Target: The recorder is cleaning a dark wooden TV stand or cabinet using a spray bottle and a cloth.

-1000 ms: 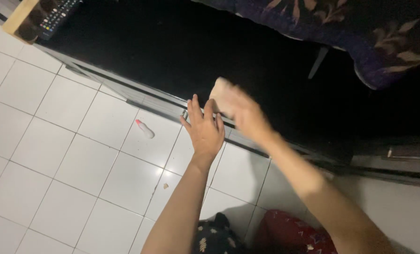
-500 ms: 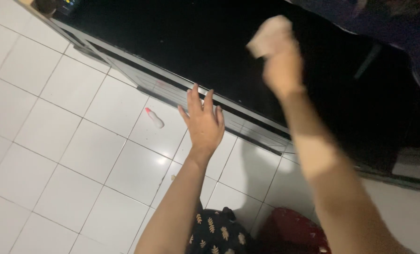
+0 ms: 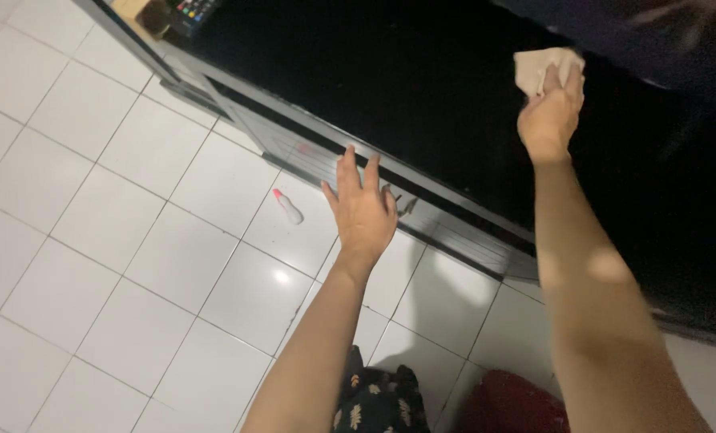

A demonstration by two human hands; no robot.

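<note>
Right hand (image 3: 548, 120): fingers closed on 1 pale cloth (image 3: 544, 67), pressed to black panel (image 3: 422, 88); wiping apparently under way. Left hand (image 3: 363, 210): fingers open, on the panel's grey frame (image 3: 326, 148).

A pale beige cloth (image 3: 544, 68) is showing against the glossy black surface (image 3: 422, 88). White floor tiles (image 3: 117, 240) are gleaming at left, carrying a small white bottle (image 3: 288, 207) with a red cap. Nearest, dark fabric with pale flowers (image 3: 374, 401) is sitting beside something red (image 3: 510, 405).
</note>
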